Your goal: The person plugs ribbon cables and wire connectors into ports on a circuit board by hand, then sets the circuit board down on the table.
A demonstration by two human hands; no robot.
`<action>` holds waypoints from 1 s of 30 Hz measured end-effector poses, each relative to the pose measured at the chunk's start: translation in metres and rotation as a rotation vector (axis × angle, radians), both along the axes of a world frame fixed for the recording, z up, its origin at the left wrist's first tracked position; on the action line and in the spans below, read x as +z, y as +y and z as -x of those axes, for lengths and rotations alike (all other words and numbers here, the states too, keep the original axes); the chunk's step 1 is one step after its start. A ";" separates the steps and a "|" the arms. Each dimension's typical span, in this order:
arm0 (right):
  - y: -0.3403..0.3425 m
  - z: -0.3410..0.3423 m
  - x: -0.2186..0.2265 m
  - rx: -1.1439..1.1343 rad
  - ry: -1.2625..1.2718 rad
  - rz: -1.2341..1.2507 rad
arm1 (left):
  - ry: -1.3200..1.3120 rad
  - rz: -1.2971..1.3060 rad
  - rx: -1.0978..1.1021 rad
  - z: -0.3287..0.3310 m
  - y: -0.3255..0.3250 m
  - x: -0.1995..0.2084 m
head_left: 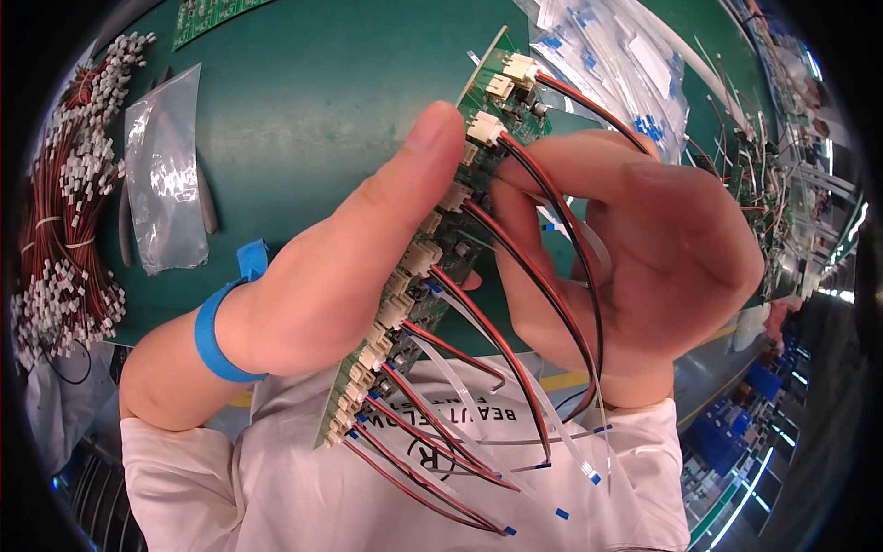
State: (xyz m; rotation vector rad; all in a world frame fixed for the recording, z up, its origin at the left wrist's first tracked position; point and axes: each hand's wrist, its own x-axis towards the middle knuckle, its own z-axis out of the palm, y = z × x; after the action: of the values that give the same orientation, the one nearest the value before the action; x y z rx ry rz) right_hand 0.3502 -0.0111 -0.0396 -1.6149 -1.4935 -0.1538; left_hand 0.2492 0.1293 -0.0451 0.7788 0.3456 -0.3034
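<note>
My left hand grips a long green circuit board, tilted up on edge, with the thumb along its near face. A row of cream connectors runs down the board. Red and black wire pairs are plugged into several of them and hang to the right and down. Clear flat ribbon cables with blue ends dangle from its lower half. My right hand is closed in a pinch beside the board's upper part. A whitish ribbon cable curves through its fingers; the fingertips partly hide what they pinch.
Bundled red and black wires with white plugs lie at the left. Beside them a clear plastic bag covers a dark-handled tool. Bagged ribbon cables lie at the back right on the green mat. Another green board is at the far edge.
</note>
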 end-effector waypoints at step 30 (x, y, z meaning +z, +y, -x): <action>0.011 0.006 -0.013 -0.047 0.189 -0.050 | -0.103 0.027 -0.052 0.001 0.004 -0.015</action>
State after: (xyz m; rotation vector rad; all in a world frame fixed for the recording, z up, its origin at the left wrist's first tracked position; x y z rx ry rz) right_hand 0.3438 -0.0001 -0.0527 -1.5795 -1.2986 -0.0619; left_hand 0.2482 0.1336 -0.0605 0.7742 0.2240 -0.3145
